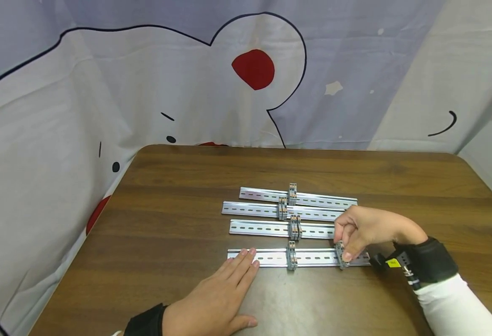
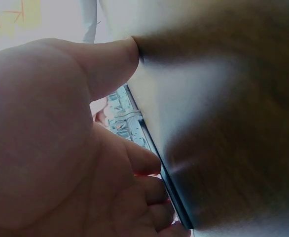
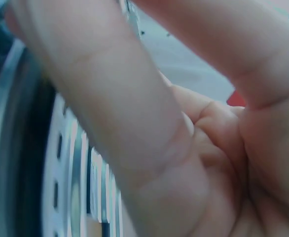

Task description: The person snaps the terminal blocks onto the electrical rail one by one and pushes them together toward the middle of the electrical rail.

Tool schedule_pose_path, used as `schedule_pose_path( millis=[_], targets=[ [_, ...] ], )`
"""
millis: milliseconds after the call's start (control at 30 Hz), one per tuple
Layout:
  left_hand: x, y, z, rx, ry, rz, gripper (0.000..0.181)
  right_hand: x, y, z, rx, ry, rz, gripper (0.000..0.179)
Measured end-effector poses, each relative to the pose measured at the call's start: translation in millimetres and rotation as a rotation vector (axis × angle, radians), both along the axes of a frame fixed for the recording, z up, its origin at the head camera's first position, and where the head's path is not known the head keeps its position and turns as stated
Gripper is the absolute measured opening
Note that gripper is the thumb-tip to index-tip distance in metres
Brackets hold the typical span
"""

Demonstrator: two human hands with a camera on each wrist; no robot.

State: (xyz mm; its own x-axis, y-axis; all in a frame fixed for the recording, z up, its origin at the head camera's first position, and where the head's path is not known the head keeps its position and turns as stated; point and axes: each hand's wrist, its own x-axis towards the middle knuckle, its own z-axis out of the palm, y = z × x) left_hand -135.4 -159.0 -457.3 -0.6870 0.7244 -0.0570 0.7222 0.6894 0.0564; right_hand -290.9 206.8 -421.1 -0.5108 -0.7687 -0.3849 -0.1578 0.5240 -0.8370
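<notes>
A slotted metal DIN rail [image 1: 317, 257] lies crosswise on the table, nearest the person. The left hand [image 1: 214, 296] lies palm down, its straight fingertips on the rail's left end and its thumb spread on the tabletop. Toward the rail's right end, the right hand [image 1: 369, 228] pinches a small grey terminal block [image 1: 340, 255] between thumb and fingers. Another grey terminal block [image 1: 291, 255] is seated near the rail's middle. Past the left thumb, the left wrist view catches this rail [image 2: 171, 182]. Fingers fill most of the right wrist view and hide the pinched block.
Behind, three more rails lie roughly parallel: a near one [image 1: 256, 227], a middle one [image 1: 250, 208] and a far one [image 1: 263, 193], each bearing grey terminal blocks near its middle. The brown wooden table [image 1: 166, 196] ends at a printed curtain [image 1: 124, 84].
</notes>
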Motion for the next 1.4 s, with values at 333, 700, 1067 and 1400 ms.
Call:
schedule_pose_path(
  millis=[333,700,1067,1400],
  targets=[
    [0.5,0.7,1.8,0.009,-0.016,0.015,0.087,13.4,-32.6,-1.9,-0.011,-0.047,-0.131,0.037],
    [0.8,0.0,1.7,0.019,-0.001,0.005,0.087,24.3,-54.4,-6.4,-0.083,-0.081,-0.201,0.041],
    [0.4,0.1,1.3,0.012,-0.017,0.012,0.088,32.5,-68.5,-7.7,-0.124,-0.071,-0.240,0.038],
    [0.4,1.0,1.6,0.000,-0.034,0.030,0.088,36.2,-77.8,-11.7,-0.196,-0.131,-0.240,0.033]
  ],
)
